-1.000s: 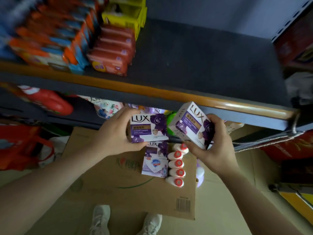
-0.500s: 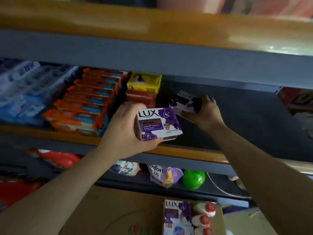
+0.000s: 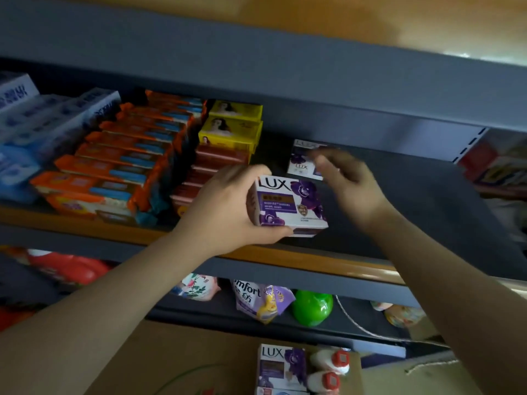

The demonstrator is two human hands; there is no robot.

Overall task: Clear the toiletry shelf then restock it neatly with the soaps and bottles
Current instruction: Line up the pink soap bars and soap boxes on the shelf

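Observation:
My left hand [image 3: 228,206] grips a purple and white Lux soap box [image 3: 289,206] just above the front of the dark shelf [image 3: 413,212]. A second Lux soap box [image 3: 302,162] lies further back on that shelf. My right hand [image 3: 348,183] hovers just in front of it, blurred, fingers loosely spread and holding nothing. Down on a cardboard box [image 3: 159,363] lie another Lux box [image 3: 281,366] and white bottles with red caps [image 3: 330,366].
Orange soap packs [image 3: 114,163], red packs [image 3: 205,172] and yellow boxes [image 3: 231,132] fill the shelf's left part, with blue-white packs [image 3: 34,118] at far left. The lower shelf holds a red bottle [image 3: 68,266], refill pouches [image 3: 259,300] and a green bottle [image 3: 312,307].
My right hand let go of its Lux box at the back of the shelf and pulled away from it. My left hand carried its box a little further over the shelf.

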